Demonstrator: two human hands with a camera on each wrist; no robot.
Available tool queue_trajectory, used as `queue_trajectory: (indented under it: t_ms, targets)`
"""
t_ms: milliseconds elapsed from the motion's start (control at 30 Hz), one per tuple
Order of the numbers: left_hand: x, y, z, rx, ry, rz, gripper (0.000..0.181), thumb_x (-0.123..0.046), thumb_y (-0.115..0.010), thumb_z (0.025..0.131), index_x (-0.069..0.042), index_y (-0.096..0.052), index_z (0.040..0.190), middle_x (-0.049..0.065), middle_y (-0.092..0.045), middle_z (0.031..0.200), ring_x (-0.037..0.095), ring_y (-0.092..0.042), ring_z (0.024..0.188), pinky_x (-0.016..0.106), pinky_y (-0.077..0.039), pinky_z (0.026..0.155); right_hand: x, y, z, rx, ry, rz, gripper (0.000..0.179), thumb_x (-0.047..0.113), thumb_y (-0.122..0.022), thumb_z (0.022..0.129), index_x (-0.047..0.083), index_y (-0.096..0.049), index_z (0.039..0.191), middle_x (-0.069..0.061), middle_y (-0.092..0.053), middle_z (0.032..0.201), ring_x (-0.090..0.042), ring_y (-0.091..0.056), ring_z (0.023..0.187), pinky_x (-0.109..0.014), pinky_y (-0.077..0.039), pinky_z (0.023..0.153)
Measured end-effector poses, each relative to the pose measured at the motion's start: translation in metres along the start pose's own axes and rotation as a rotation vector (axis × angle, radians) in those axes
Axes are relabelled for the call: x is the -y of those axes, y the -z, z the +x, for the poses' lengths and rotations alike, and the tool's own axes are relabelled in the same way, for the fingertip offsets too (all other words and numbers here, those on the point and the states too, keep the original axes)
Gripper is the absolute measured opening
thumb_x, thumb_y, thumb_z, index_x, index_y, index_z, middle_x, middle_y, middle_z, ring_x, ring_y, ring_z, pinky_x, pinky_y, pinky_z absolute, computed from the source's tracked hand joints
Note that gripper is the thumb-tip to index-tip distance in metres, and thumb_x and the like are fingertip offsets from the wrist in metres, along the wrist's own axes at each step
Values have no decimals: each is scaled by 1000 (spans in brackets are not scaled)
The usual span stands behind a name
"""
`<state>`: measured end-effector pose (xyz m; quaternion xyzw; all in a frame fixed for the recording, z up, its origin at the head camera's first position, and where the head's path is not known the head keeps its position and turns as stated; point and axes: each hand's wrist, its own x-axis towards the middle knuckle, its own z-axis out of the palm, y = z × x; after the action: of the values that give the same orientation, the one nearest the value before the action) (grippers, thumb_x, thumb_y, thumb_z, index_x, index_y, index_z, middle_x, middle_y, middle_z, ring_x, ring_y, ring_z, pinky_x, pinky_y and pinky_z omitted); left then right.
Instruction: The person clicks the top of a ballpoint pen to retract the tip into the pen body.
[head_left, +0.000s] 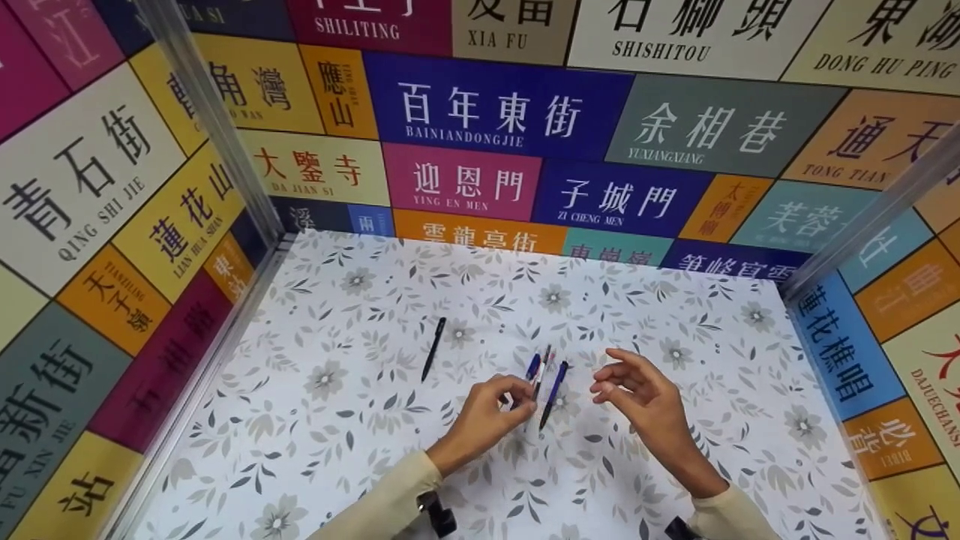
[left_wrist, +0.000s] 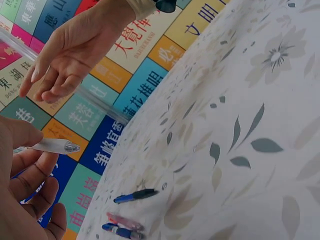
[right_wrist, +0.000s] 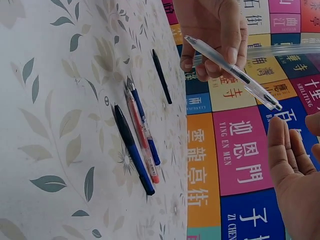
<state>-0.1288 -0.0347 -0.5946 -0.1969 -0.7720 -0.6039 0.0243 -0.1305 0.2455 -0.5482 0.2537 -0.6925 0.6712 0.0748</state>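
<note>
Cream sleeves [head_left: 386, 491] cross the bottom edge. At centre the left hand [head_left: 491, 409] pinches a clear pen [right_wrist: 242, 78]; right of centre, the right hand [head_left: 645, 391] hangs empty, relaxed. The pen looks light, stiff, slightly slick; best held mid-barrel.

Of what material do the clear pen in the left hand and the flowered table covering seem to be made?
Clear pen: probably plastic, smooth and translucent; a dark inner part shows through.
Table covering: paper, vinyl or cloth, I cannot tell which; it looks matte, without bright reflections.
</note>
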Motion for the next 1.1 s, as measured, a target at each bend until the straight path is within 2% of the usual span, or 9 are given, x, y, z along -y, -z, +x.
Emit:
queue_trajectory:
  t_ms: [233,400,700,833,967,1100]
  targets:
    - [12,14,0,-27,16,53,10,-10,-82,97,-9,-81,107,-3,-75,94,13,-68,92,49,-56,90,-2,5,-4,-10,-8,15,50,-21,-63,100,-13,-55,149,-35,-66,113,-28,-77,100,-35,-65,83]
    - [18,25,0,-49,21,74,10,-9,-82,96,-9,-80,105,-1,-75,93,17,-68,92,48,-56,90,-2,7,-7,-18,-17,14,50,-20,-64,100,-13,-55,149,-35,-66,114,-27,-77,100,-35,-65,83]
    - [33,43,1,-79,65,98,10,-11,-81,96,-10,-80,105,-2,-73,94,18,-66,93,50,-54,89,-4,10,-10,-22,-24,-5,51,-21,-64,99,-14,-54,148,-37,-66,113,-25,-77,100,-37,-65,82]
    - [40,51,1,-98,104,106,11,-10,-81,95,-10,-80,106,-3,-72,93,17,-65,90,40,-53,85,-6,11,-11,-21,-13,10,51,-21,-64,99,-14,-54,148,-37,-65,113,-25,-77,100,-36,-65,82]
    - [46,59,2,-110,154,81,11,-8,-80,96,-9,-80,107,-2,-71,92,19,-63,86,28,-50,75,-6,11,-12,-24,-19,9,50,-21,-64,99,-14,-55,148,-36,-66,113,-25,-77,100,-37,-65,82]
    - [52,66,3,-128,155,88,9,-6,-80,96,-7,-79,105,0,-71,91,19,-64,83,24,-49,71,-6,12,-13,-27,-37,0,51,-20,-64,100,-14,-54,149,-36,-66,114,-25,-77,100,-37,-65,82]
